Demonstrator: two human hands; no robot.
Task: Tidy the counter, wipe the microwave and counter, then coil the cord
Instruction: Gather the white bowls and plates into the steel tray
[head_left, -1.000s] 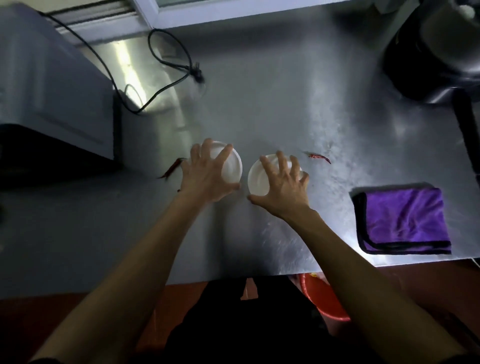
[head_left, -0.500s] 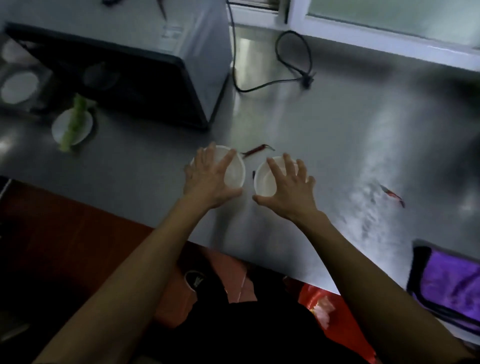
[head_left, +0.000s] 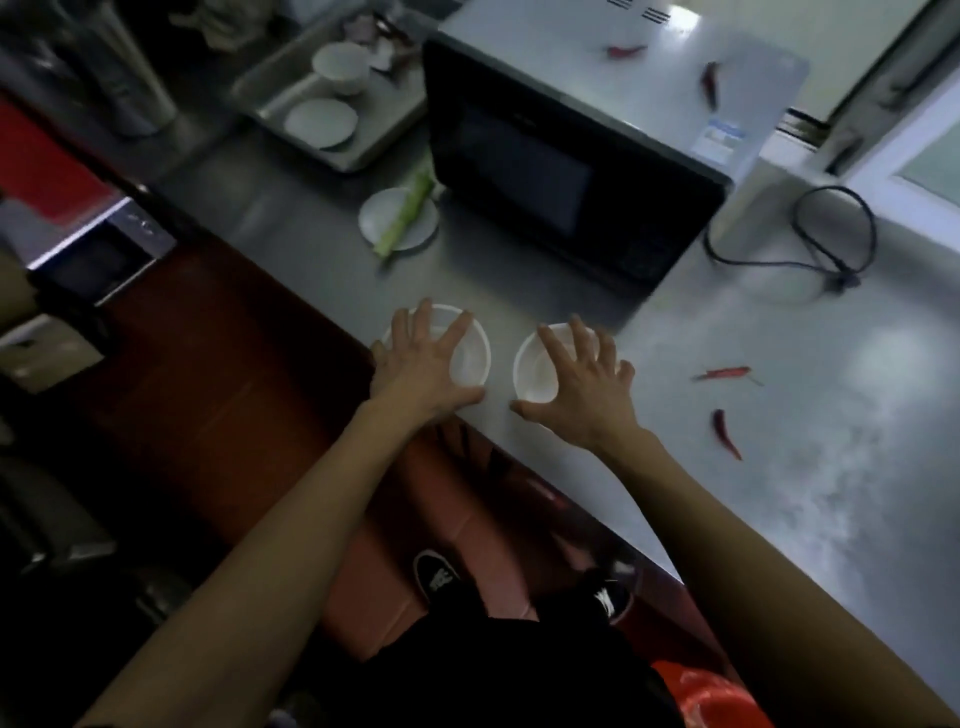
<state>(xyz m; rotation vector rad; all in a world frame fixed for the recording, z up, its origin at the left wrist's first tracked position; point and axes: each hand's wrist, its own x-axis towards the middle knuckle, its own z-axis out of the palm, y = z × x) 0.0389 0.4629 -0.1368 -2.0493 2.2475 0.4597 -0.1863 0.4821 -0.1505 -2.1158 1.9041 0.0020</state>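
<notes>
Gripping two small, round white bowls from above, just in front of the microwave (head_left: 571, 171): left hand (head_left: 423, 366) on one bowl (head_left: 470, 358), right hand (head_left: 584, 387) on the other bowl (head_left: 535, 371), fingers spread.

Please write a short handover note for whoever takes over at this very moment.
Left hand grips the left bowl; right hand grips the right bowl, both near the counter front edge.
Tray with dishes sits left of the microwave; a plate with a green stalk lies in front of it.
Chillies: two on the microwave, two on the counter.
Cord lies loose, right of the microwave.
Done: nothing visible. Left: clearing, wiping, coiling.
</notes>
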